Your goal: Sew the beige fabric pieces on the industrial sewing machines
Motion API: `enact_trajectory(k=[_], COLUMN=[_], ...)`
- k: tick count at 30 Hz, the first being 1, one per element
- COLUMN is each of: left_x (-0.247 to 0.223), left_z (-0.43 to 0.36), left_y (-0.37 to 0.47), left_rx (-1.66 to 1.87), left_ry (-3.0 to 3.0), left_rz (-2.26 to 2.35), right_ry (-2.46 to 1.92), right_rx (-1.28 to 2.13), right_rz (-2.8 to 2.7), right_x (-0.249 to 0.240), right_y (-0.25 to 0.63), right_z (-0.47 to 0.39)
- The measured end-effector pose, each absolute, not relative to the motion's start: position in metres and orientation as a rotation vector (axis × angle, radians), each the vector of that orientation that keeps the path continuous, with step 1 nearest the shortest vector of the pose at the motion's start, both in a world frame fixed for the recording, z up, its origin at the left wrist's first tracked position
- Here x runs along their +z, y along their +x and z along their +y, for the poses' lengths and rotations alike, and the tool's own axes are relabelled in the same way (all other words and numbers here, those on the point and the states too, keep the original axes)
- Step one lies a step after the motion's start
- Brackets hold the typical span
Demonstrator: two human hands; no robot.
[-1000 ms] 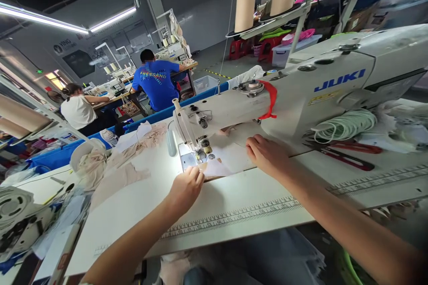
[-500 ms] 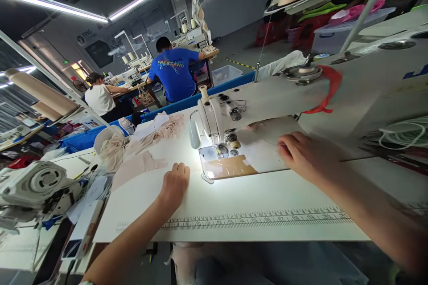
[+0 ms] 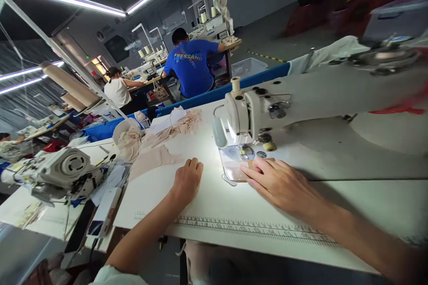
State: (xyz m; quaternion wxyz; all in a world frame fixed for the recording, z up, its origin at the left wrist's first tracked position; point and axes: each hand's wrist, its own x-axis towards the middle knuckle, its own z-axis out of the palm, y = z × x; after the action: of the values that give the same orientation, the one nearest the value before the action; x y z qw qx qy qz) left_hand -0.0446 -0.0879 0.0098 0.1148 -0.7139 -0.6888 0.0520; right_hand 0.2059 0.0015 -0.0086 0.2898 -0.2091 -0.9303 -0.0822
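Observation:
My left hand (image 3: 187,180) rests on the white sewing table (image 3: 207,205), left of the needle area. Its fingers are curled and closed, with the tips hidden, so I cannot make out anything in them. My right hand (image 3: 281,185) lies low over the front edge of the shiny machine bed, its fingers stretched toward the lit needle plate (image 3: 230,153). No held thing shows in it. Just beyond is the head of the sewing machine (image 3: 242,118), with its presser foot and needle. Flat beige fabric pieces (image 3: 154,162) lie beyond my left hand.
Crumpled beige fabric (image 3: 129,140) and a gathered pile (image 3: 180,127) lie at the table's back left. A printed ruler (image 3: 250,231) runs along the front edge. Another machine (image 3: 63,169) stands at left. Beyond a blue trough (image 3: 254,78), people sit at other machines.
My right hand has moved left from the machine bed under the arm to the front of the needle plate, its fingers stretching out. My left hand stays curled on the table. The view has shifted.

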Motion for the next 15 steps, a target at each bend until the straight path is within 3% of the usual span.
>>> enact_trajectory(k=[7,15], left_x=[0.018,0.038], left_z=[-0.093,-0.067], left_y=[-0.134,-0.158], left_rx=[-0.471,-0.230], left_ry=[-2.109,-2.259], left_rz=[-2.056,-2.194], right_ry=[-0.512,-0.560], right_rx=[-0.241,-0.197], right_rz=[-2.452,-2.461], right_x=[-0.018,-0.021], right_y=[0.209,0.209], right_z=[0.006,0.005])
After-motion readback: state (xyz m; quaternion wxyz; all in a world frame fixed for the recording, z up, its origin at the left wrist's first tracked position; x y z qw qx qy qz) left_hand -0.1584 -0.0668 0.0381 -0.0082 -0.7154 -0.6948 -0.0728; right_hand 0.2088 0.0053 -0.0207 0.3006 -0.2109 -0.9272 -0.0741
